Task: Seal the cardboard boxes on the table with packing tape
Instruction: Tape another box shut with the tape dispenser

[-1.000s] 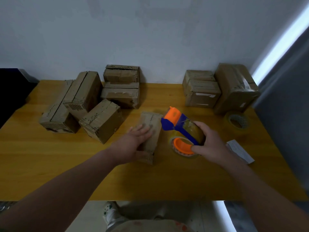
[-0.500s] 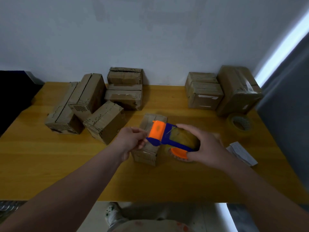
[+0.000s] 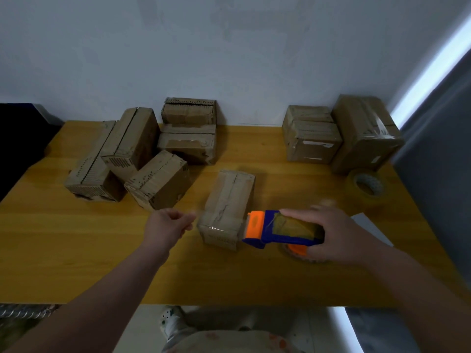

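Tape dispenser (image 3: 283, 229) gripped in right hand (image 3: 339, 235) at box (image 3: 226, 207); left hand (image 3: 165, 225) curled, hold unclear

The surface (image 3: 229, 276) is made of smooth wood, finished with a soft sheen. The box (image 3: 229, 197) is formed of matt, rough cardboard, frayed along its seam, and glossy clear tape (image 3: 214, 226) is laid over its near end. The dispenser (image 3: 265, 229) is moulded in smooth plastic, and a shiny, translucent roll (image 3: 293, 225) is carried in it. The big box (image 3: 367, 133) is banded with glossy tape too. The wall (image 3: 229, 47) is painted matt.
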